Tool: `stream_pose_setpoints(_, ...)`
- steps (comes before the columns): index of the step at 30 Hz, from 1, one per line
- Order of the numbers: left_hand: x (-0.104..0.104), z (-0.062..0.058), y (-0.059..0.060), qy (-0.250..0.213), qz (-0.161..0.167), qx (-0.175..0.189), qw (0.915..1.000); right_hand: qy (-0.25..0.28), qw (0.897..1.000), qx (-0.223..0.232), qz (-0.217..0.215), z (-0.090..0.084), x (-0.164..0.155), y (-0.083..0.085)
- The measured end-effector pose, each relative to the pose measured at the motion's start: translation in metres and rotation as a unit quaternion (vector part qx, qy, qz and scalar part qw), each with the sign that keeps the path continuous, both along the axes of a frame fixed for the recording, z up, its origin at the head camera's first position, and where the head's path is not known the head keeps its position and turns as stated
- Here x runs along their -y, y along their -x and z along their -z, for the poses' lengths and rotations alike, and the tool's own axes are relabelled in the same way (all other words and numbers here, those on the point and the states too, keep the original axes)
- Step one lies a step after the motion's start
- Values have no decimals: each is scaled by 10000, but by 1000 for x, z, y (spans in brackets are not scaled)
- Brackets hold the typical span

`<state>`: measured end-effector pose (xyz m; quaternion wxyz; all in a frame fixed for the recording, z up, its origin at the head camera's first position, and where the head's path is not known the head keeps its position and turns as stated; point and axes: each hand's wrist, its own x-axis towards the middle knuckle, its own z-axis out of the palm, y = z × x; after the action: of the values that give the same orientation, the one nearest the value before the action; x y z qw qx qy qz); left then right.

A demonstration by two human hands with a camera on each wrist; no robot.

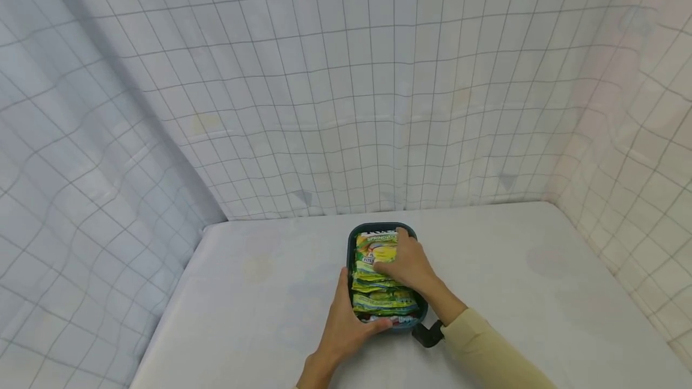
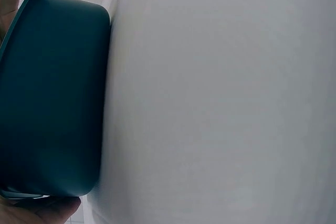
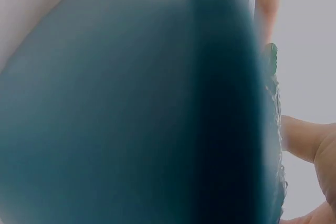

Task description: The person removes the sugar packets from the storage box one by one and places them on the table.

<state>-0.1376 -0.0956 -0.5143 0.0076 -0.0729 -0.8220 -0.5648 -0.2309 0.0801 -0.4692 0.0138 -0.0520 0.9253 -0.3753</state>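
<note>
A dark teal plastic tub (image 1: 351,255) with rounded corners stands on the white table, filled with green and yellow packets (image 1: 385,301). The top packet (image 1: 370,246) lies flat near the far end and bears the word "SPRING". My left hand (image 1: 346,323) holds the tub's near left corner, thumb along the front rim and fingers along the left side. Across the packets rests my right hand (image 1: 412,263), fingers extended toward the far right rim and thumb touching the top packet. In the left wrist view, the tub's side wall (image 2: 55,93) hides most of the left hand.
The white-covered table (image 1: 259,293) extends around the tub on all sides. White sheeting with a grid pattern (image 1: 373,95) hangs behind it and at both sides. A black strap piece (image 1: 428,335) sits at the right wrist, beside the tub's near right corner.
</note>
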Motion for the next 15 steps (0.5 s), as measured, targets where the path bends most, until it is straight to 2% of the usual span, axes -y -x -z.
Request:
stream_pose_setpoints(6,0,-1,-1,103,-78,-15,9999,-234,9993,259,-99,-7,4,1)
stream_pose_setpoints(15,3,-1,-3,-124,36,-148,9998,-668,9955,538,-407,-14,3,0)
